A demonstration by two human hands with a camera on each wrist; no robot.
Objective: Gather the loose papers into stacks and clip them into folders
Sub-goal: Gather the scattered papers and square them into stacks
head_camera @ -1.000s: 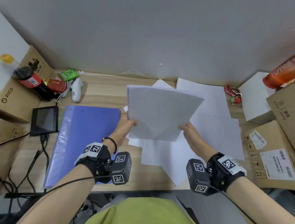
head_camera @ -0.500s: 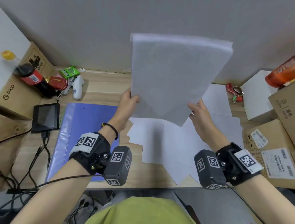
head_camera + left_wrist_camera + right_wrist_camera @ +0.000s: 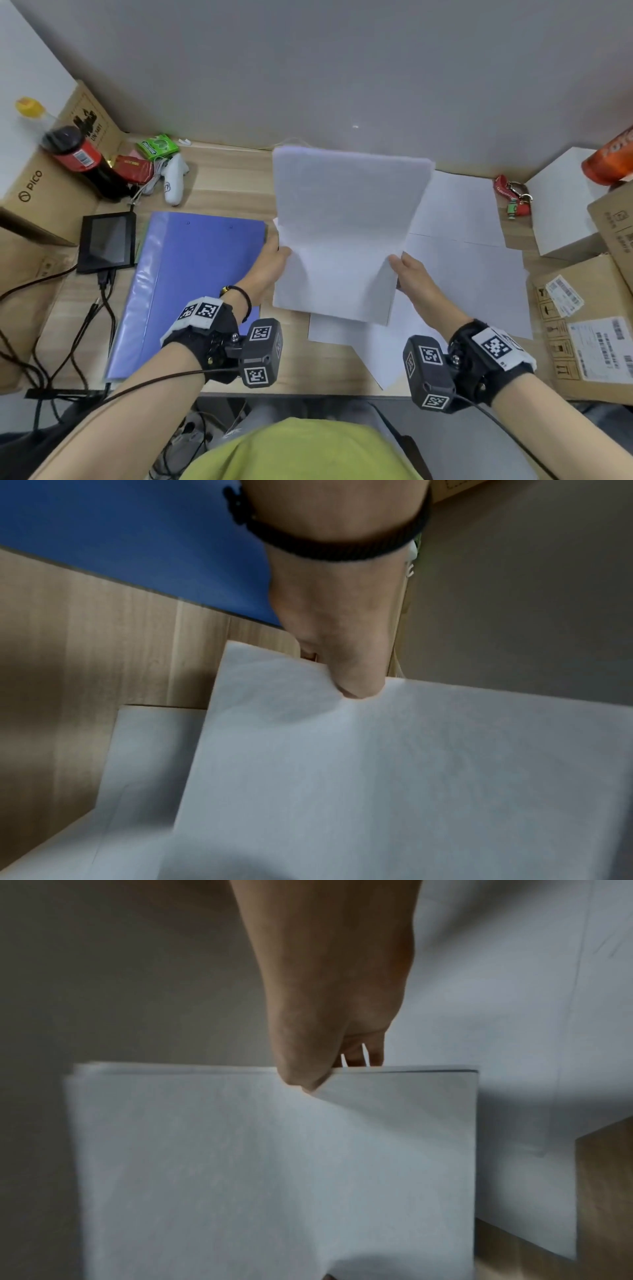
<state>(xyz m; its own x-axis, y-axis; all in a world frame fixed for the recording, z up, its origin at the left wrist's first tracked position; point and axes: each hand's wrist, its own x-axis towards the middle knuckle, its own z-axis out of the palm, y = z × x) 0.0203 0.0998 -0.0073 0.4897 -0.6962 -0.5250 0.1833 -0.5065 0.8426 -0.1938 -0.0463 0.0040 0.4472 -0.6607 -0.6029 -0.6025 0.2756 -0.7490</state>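
A stack of white papers (image 3: 346,236) is held over the desk, its top edge towards the wall. My left hand (image 3: 274,255) pinches its left edge, thumb on top (image 3: 356,680). My right hand (image 3: 406,270) pinches the right edge, thumb in front and fingers behind (image 3: 318,1074). Several loose white sheets (image 3: 472,274) lie flat on the wooden desk (image 3: 222,192) under and right of the stack. A closed blue folder (image 3: 191,281) lies to the left of the stack, with a green edge showing beneath it.
Left of the folder lies a small black screen (image 3: 106,241) with cables. Behind it are a dark bottle (image 3: 80,159), a white controller (image 3: 173,181) and a green packet (image 3: 157,146). Cardboard boxes (image 3: 589,325) and a white box (image 3: 561,205) line the right side, with red keys (image 3: 512,197) nearby.
The stack was lifted upright in front of the wall half a second ago and has come back down towards the desk. Both hands kept their hold on its edges.
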